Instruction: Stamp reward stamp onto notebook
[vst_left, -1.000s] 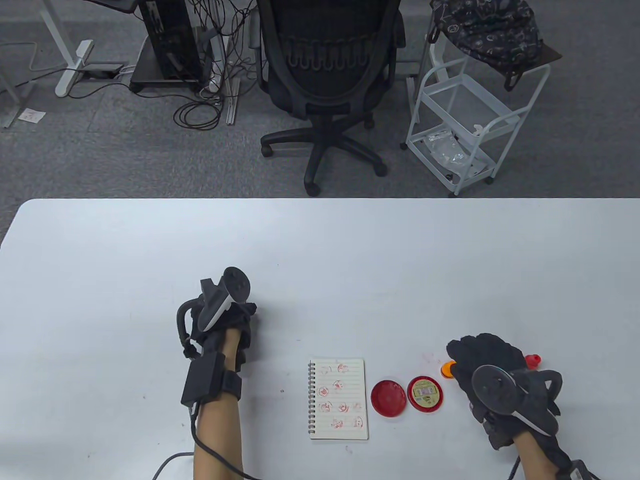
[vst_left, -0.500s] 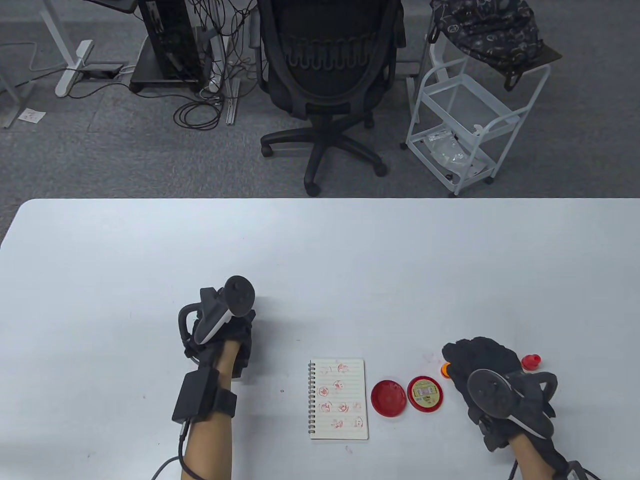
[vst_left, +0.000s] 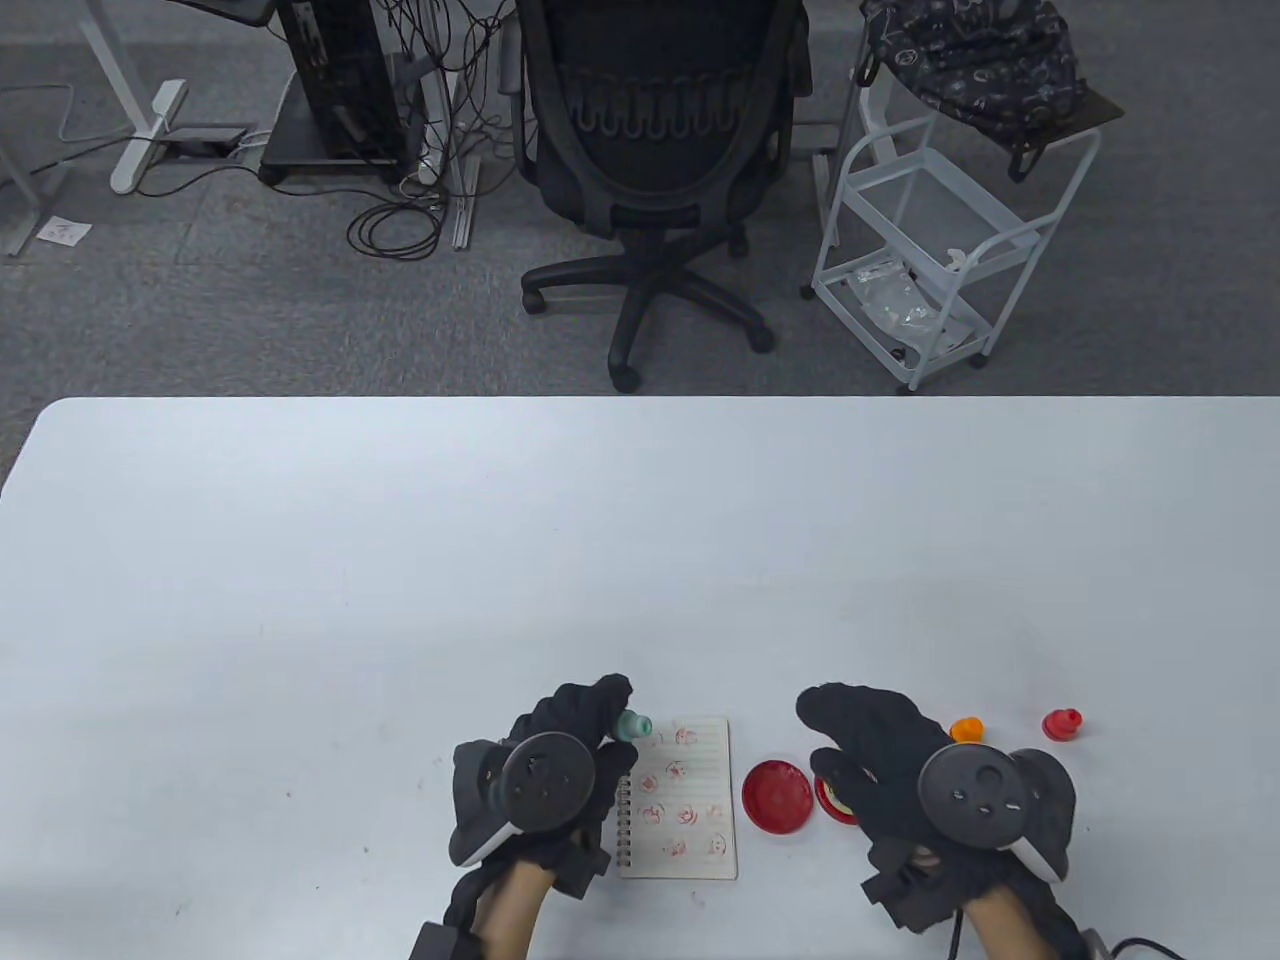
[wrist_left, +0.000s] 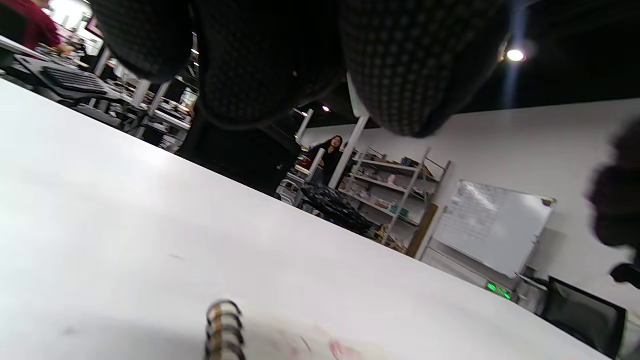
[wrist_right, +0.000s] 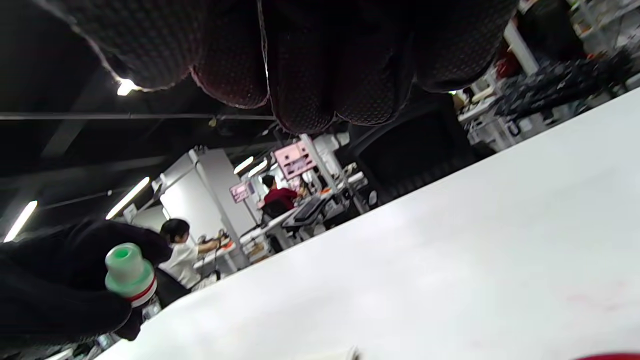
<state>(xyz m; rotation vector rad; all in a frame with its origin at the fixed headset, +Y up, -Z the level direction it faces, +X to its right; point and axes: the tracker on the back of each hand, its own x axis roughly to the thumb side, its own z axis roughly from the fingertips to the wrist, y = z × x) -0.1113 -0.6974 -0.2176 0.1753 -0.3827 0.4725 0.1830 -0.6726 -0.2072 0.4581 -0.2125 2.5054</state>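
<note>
Over table (vst_left: 400, 560), left hand (vst_left: 560, 770) grips stamp (vst_left: 633, 725).

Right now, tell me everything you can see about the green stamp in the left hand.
The green stamp is a small knob-shaped piece, plastic by the look of it, pale green with a red band near one end and a stepped, hollow-looking tip. The left hand pinches it in its gloved fingertips, lifted over the top left corner of the spiral notebook. Its printing face is hidden, and it seems not to touch the page.

notebook (vst_left: 682, 798) on table (vst_left: 400, 560) | lid (vst_left: 777, 795) right of it | two stamps (vst_left: 1062, 724) far right
</note>
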